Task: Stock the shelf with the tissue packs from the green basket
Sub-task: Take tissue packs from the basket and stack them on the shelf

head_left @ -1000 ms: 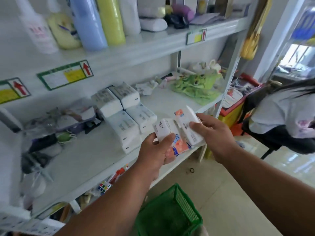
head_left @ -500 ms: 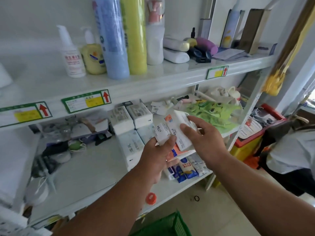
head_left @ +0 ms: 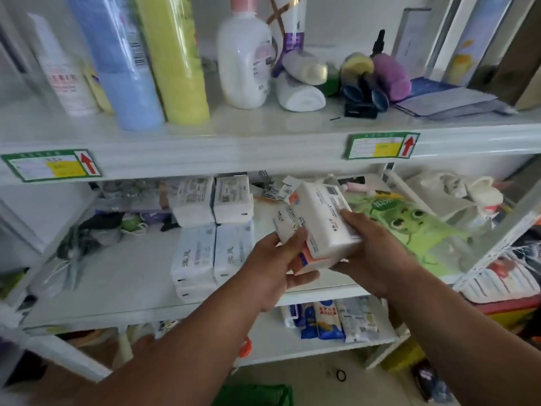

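where the white middle shelf (head_left: 123, 276) runs under a second shelf of bottles, four white tissue packs (head_left: 212, 230) lie in two rows, print too blurred to read. green price tags (head_left: 382, 145) with red arrows sit on the upper shelf edge. left hand (head_left: 273, 266) and right hand (head_left: 370, 253) each grip held tissue packs (head_left: 319, 224) above that shelf. the green basket (head_left: 254, 395) shows at the bottom edge.
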